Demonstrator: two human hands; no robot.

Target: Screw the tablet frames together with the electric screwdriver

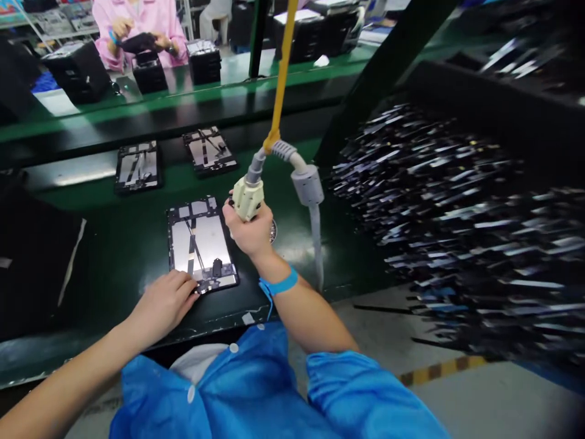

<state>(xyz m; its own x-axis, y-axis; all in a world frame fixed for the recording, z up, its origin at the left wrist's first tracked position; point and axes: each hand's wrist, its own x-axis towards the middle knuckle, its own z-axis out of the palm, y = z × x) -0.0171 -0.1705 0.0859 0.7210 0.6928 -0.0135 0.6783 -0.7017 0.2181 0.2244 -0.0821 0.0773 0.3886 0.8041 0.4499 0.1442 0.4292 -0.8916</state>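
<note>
An open tablet chassis (201, 241) with a silvery inner plate lies on the dark green conveyor belt (137, 219) in front of me. My left hand (164, 305) rests on its near left corner, fingers pressing it down. My right hand (249, 228) grips a cream-coloured electric screwdriver (248, 195) held upright over the chassis's right edge. The tool hangs from a yellow strap (283, 67) and a grey cable (308, 183) runs off it. A blue wrist strap (278, 285) circles my right wrist.
Two more open chassis (137, 166) (209, 149) lie further up the belt. A rack of many stacked dark parts (457, 219) fills the right side. Across the line a person in pink (137, 24) handles black boxes (77, 70).
</note>
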